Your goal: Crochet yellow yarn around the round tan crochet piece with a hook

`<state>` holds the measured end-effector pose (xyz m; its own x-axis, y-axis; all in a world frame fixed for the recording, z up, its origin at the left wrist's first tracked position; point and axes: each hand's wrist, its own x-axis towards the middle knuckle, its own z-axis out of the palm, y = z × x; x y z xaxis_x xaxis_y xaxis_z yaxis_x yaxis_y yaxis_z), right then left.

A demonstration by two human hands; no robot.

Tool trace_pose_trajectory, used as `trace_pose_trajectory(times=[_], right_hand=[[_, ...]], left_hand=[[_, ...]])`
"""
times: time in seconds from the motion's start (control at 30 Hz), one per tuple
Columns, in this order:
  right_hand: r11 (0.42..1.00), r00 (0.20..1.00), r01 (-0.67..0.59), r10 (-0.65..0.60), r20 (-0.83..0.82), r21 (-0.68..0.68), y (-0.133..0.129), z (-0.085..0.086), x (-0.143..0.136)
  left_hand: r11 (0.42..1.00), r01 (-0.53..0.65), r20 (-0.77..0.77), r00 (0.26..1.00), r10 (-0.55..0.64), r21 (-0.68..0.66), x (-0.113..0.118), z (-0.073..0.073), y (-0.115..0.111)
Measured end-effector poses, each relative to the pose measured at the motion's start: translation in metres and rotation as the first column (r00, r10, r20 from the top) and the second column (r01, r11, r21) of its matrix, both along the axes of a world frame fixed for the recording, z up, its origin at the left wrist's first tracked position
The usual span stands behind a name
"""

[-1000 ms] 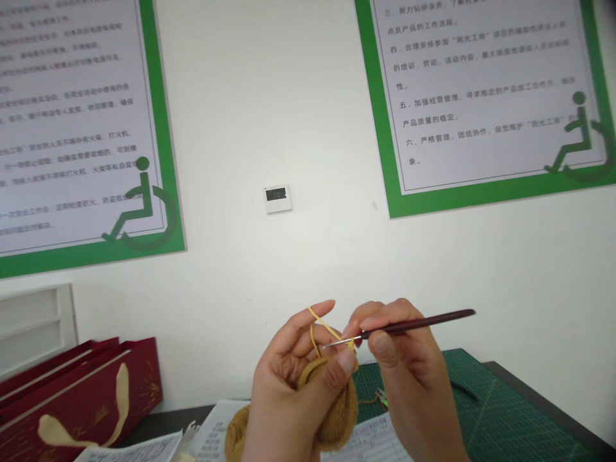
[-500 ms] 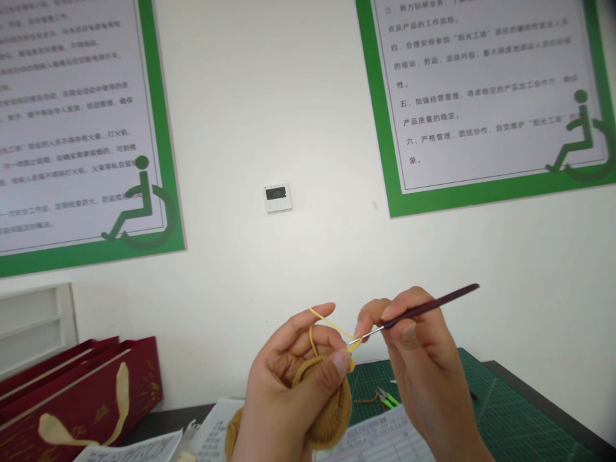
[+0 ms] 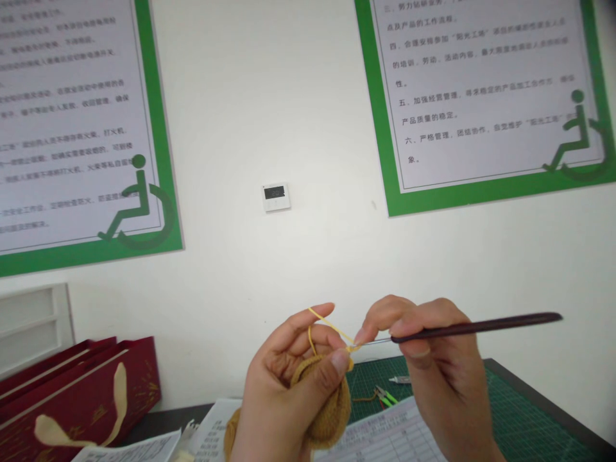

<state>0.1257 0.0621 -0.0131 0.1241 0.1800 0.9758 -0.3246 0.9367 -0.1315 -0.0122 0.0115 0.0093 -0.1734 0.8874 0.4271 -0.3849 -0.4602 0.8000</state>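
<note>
My left hand [image 3: 293, 385] pinches a brown crocheted piece [image 3: 332, 410] between thumb and fingers, near a small yellow part at its upper edge. Yellow yarn [image 3: 332, 323] runs over the raised left index finger down to the stitches. In my right hand [image 3: 437, 366] is a crochet hook [image 3: 481, 326] with a dark handle, held nearly level. Its metal tip meets the yellow stitches beside the left thumb. The right index fingertip is close to the tip; whether it touches the yarn I cannot tell.
A green cutting mat [image 3: 524, 417] lies on the dark table, with green-handled snips [image 3: 386, 396] and a printed sheet [image 3: 385, 436]. Dark red gift bags [image 3: 96, 398] stand at the left. Behind are a white wall, a small thermostat [image 3: 276, 197] and green-framed posters [image 3: 392, 186].
My right hand has shifted right and turned, bringing the hook's handle from an upward slant to nearly level. My left hand has hardly moved.
</note>
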Motion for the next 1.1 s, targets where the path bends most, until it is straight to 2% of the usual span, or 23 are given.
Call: trace_pose_trajectory(times=[0.17,0.27,0.33,0.47,0.53,0.6,0.7,0.77,0.8,0.83,0.9,0.97,1.03,1.1], right_hand=[[0.979,0.991,0.129,-0.134,0.021,0.157,0.0,-0.001,0.002],[0.96,0.98,0.195,-0.201,0.006,0.199,-0.001,-0.003,0.0],[0.958,0.979,0.205,-0.205,-0.021,0.199,-0.001,-0.005,-0.004],[0.979,0.99,0.136,-0.13,-0.051,0.155,0.005,-0.008,-0.012],[0.971,0.985,0.175,-0.171,-0.036,0.164,0.01,-0.011,-0.015],[0.93,0.947,0.323,-0.318,-0.053,0.177,0.014,-0.015,-0.016],[0.799,0.824,0.566,-0.541,-0.166,0.205,0.016,-0.019,-0.017],[0.771,0.807,0.591,-0.565,-0.172,0.238,0.013,-0.02,-0.018],[0.794,0.826,0.564,-0.541,-0.16,0.226,0.011,-0.02,-0.019],[0.842,0.861,0.507,-0.487,-0.148,0.183,0.009,-0.02,-0.019],[0.94,0.932,0.337,-0.326,-0.157,0.048,0.005,-0.019,-0.019],[0.981,0.963,0.154,-0.175,-0.207,-0.116,0.002,-0.015,-0.019],[0.957,0.973,-0.049,-0.018,-0.229,-0.287,0.001,-0.011,-0.018],[0.858,0.958,-0.256,0.163,-0.236,-0.445,0.001,-0.006,-0.019]], left_hand=[[1.0,0.008,0.006,1.0,-0.008,-0.002,0.001,0.001,-0.002],[0.999,0.037,0.0,0.999,-0.037,-0.03,0.0,0.002,-0.003],[0.997,0.056,-0.005,0.998,-0.057,-0.06,-0.001,0.002,-0.004],[0.99,0.083,0.015,0.997,-0.082,-0.115,-0.003,0.001,-0.003],[0.987,0.098,0.036,0.995,-0.094,-0.126,-0.002,0.0,-0.002],[0.99,0.094,0.05,0.995,-0.089,-0.108,0.001,0.0,-0.001],[0.999,-0.034,0.014,0.999,0.035,-0.025,0.005,-0.001,-0.002],[0.99,-0.139,-0.045,0.989,0.14,0.024,0.007,-0.001,-0.002],[0.985,-0.168,-0.074,0.983,0.17,0.034,0.007,-0.001,-0.002],[0.983,-0.182,-0.095,0.978,0.185,0.038,0.006,-0.001,-0.003],[0.985,-0.169,-0.105,0.98,0.171,0.033,0.004,-0.001,-0.003],[0.992,-0.127,-0.092,0.987,0.128,0.022,0.001,0.001,-0.002],[0.996,-0.087,-0.073,0.993,0.088,0.015,-0.001,0.002,-0.002],[0.997,-0.074,-0.053,0.996,0.075,0.013,-0.002,0.002,0.0]])
